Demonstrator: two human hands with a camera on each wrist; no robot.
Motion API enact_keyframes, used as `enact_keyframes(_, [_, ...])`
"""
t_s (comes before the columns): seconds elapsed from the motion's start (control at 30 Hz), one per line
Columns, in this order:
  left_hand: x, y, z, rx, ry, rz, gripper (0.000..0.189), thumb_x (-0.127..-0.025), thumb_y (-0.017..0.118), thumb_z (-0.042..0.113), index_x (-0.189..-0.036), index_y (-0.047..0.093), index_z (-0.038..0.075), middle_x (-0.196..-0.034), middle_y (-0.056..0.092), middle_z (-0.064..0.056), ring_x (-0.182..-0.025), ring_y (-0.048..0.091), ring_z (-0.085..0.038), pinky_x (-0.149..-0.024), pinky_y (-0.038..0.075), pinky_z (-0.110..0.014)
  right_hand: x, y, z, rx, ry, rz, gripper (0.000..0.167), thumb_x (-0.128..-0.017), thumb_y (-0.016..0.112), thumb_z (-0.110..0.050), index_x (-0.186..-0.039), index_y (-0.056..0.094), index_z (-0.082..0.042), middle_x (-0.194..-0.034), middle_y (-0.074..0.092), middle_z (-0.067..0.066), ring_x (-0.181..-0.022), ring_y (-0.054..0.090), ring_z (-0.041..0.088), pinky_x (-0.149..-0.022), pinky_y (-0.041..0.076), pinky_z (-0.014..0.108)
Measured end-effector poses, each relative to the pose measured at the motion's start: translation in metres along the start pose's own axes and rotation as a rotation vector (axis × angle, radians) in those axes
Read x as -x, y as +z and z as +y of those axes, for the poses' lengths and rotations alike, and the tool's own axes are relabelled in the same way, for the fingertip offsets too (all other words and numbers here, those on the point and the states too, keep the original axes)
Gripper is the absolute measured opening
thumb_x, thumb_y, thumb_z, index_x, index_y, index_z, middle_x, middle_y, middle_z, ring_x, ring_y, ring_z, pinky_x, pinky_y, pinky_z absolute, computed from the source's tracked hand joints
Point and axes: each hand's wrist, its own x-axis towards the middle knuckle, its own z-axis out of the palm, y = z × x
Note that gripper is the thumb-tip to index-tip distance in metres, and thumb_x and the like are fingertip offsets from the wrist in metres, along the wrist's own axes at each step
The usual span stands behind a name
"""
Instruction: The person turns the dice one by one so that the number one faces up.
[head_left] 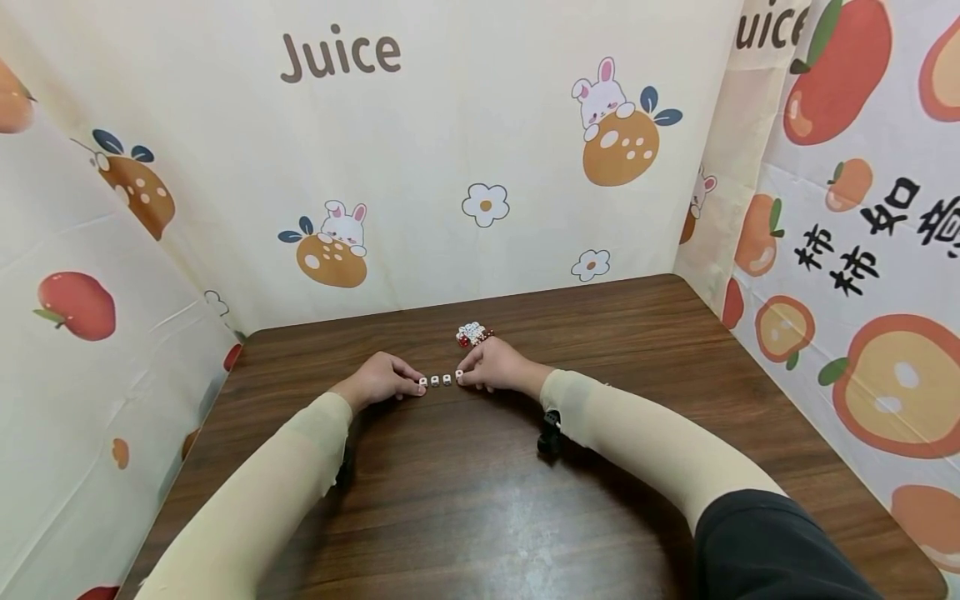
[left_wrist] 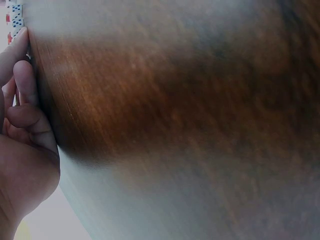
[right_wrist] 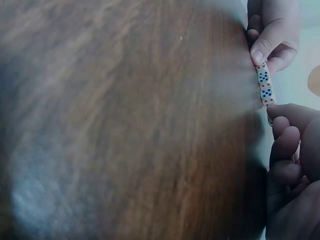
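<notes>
Several small white dice (head_left: 435,381) stand in a short row on the brown wooden table, with narrow gaps between them in the head view. At the row's left end my left hand (head_left: 381,379) pinches the end die (head_left: 423,382) between thumb and fingers. My right hand (head_left: 498,367) holds the rightmost die (head_left: 460,377) by its fingertips, a little apart from its neighbour. Blue and red pips show on the dice (right_wrist: 265,85) in the right wrist view, between both hands. The left wrist view catches the left hand (left_wrist: 30,130) edge-on, with dice (left_wrist: 16,22) beyond its fingertip.
Just behind the right hand lies a cluster of white and red dice (head_left: 470,332), partly hidden by that hand. The wooden table (head_left: 465,500) reaches back to a printed cloth (head_left: 420,167), with more cloth on both sides. A small black device (head_left: 550,433) hangs under the right wrist.
</notes>
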Motion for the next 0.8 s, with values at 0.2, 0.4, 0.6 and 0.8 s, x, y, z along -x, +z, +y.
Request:
enact_keyframes(0.2, [0.0026,0.0004,0.0021,-0.009,0.005,0.003,0.024,-0.093,0.095,0.017,-0.113,0.090,0.005,-0.101,0.085,-0.002,-0.076,0.063,-0.014,-0.069,0.056,-0.028,-0.0007,0.0025,0.0000,0.039,-0.004,-0.009,0.008,-0.099,0.087,-0.017,-0.105,0.092,-0.013,-0.061,0.069,-0.004,-0.046,0.055,0.007,-0.050,0.051,0.024])
enact_keyframes(0.4, [0.0024,0.0007,0.0029,-0.011,0.005,0.004,0.024,-0.094,0.095,0.018,-0.113,0.090,0.005,-0.103,0.085,-0.003,-0.076,0.063,-0.013,-0.070,0.056,-0.028,0.0000,0.0050,-0.0027,0.054,0.017,0.004,0.007,-0.099,0.087,-0.015,-0.103,0.092,-0.014,-0.061,0.070,-0.004,-0.046,0.055,0.007,-0.049,0.050,0.024])
enact_keyframes(0.6, [0.0026,0.0004,0.0024,-0.014,0.006,0.005,0.023,-0.093,0.095,0.018,-0.113,0.090,0.005,-0.102,0.085,-0.003,-0.076,0.063,-0.014,-0.070,0.056,-0.029,0.0010,0.0045,-0.0055,0.063,0.018,-0.006,0.012,-0.099,0.088,-0.016,-0.109,0.092,-0.012,-0.061,0.070,-0.004,-0.047,0.056,0.007,-0.049,0.051,0.023])
enact_keyframes(0.8, [0.0002,0.0010,0.0012,-0.006,0.008,0.007,0.023,-0.094,0.095,0.017,-0.112,0.090,0.005,-0.102,0.085,-0.001,-0.076,0.064,-0.012,-0.070,0.056,-0.027,0.0022,-0.0005,-0.0008,-0.016,0.008,0.005,0.019,-0.100,0.087,-0.017,-0.118,0.090,-0.010,-0.064,0.072,-0.002,-0.049,0.059,0.009,-0.052,0.053,0.025])
